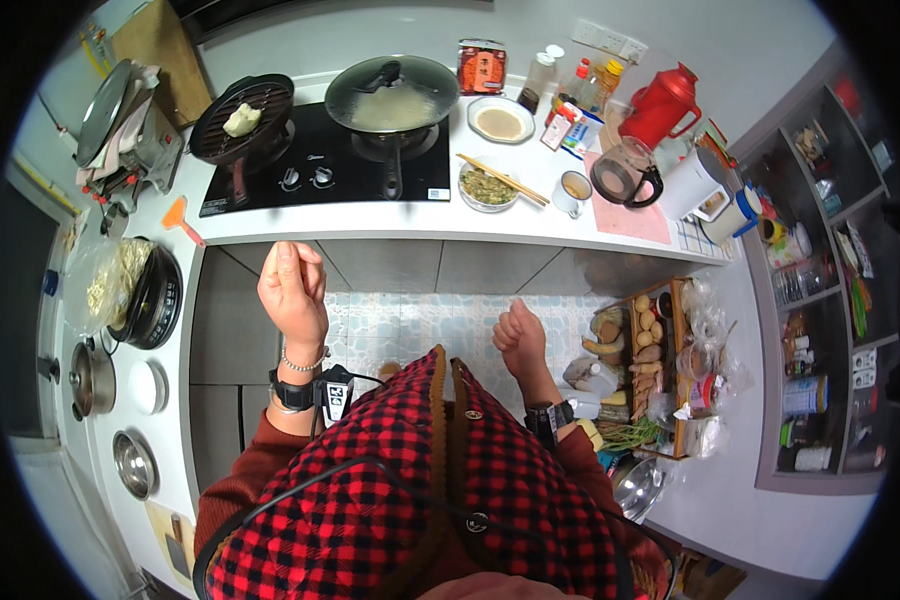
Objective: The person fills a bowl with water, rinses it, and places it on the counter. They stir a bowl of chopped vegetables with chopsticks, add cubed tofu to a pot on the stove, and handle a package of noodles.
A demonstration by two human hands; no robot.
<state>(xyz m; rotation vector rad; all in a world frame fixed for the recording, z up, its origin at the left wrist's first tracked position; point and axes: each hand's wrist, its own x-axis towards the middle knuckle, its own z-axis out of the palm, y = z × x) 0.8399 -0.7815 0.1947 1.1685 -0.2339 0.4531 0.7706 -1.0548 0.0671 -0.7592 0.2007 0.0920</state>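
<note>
My left hand (292, 285) is raised before the counter edge, fingers folded together, with nothing seen in it. My right hand (520, 337), loosely fisted over the tiled floor, shows nothing in its grip. Ahead is a black cooktop (322, 187). On its left burner a ridged pan (214, 135) holds a lump of pale dough (241, 119). A frying pan on the right burner has a fogged glass lid (390, 94) over something pale. Beside the cooktop, wooden chopsticks (502, 178) lie across a bowl of chopped green filling (486, 187). An orange spatula (182, 220) rests on the left counter.
At the right stand a mug (572, 193), a glass jug (625, 172), a red thermos (660, 103) and sauce bottles. A plate (501, 119) is behind the bowl. Pots, a steel bowl (134, 464) and a knife line the left counter. A vegetable rack (679, 367) stands low right.
</note>
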